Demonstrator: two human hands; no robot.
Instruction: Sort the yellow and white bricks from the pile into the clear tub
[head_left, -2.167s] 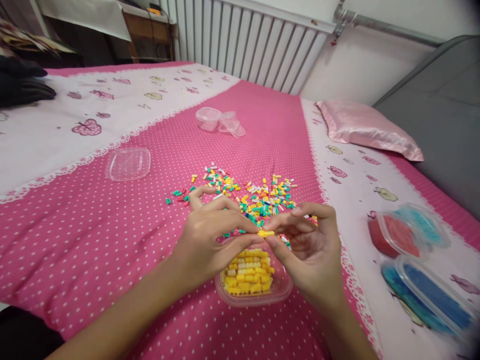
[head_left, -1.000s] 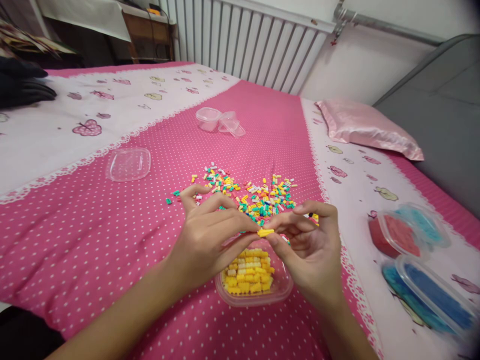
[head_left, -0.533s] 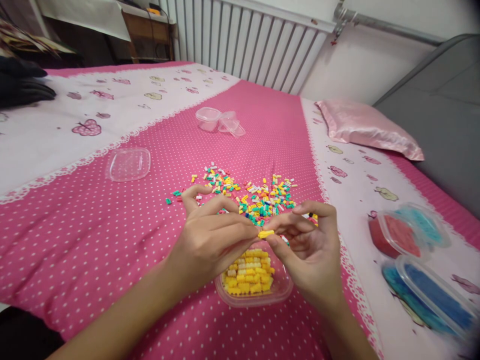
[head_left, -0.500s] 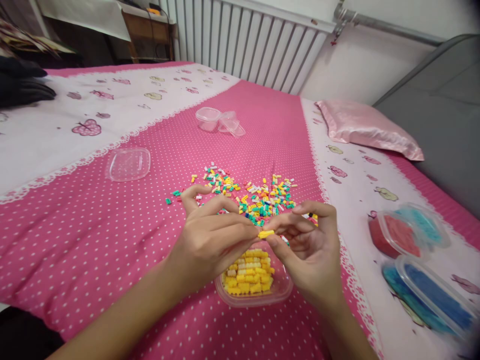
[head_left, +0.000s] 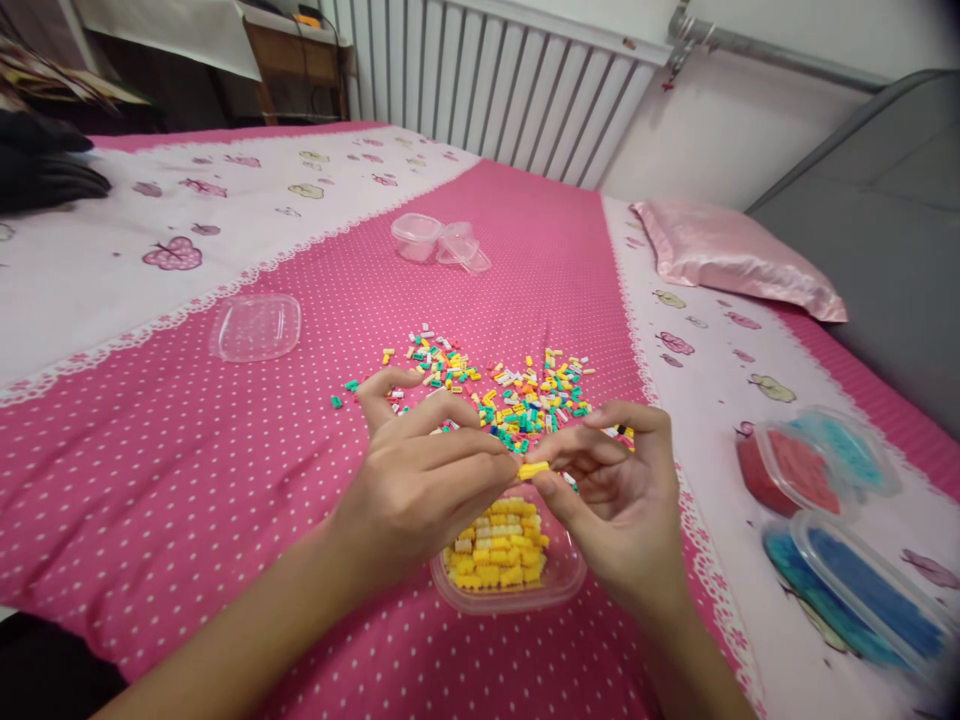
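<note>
Between the fingertips of both hands is a small yellow building brick (head_left: 534,469). My left hand (head_left: 420,470) pinches its left end with thumb and forefinger. On its right end, the thumb and forefinger of my right hand (head_left: 626,490) are closed. Right below sits a clear plastic container (head_left: 562,570), partly covered by the left hand. Joined rows of yellow and cream bricks (head_left: 499,550) lie inside it. Just beyond my hands, a loose pile of small bricks (head_left: 551,400) in yellow, green, white and pink is spread on the bedspread.
A clear lid (head_left: 257,328) lies at the left. Farther back stand small clear containers (head_left: 417,236). On the right are a container of red bits (head_left: 795,470) and one of blue (head_left: 874,590). A pink pillow (head_left: 735,255) rests near the grey headboard (head_left: 877,220).
Almost nothing differs. Both hands keep their pinch on the yellow brick, which has shifted very slightly between the fingertips.
</note>
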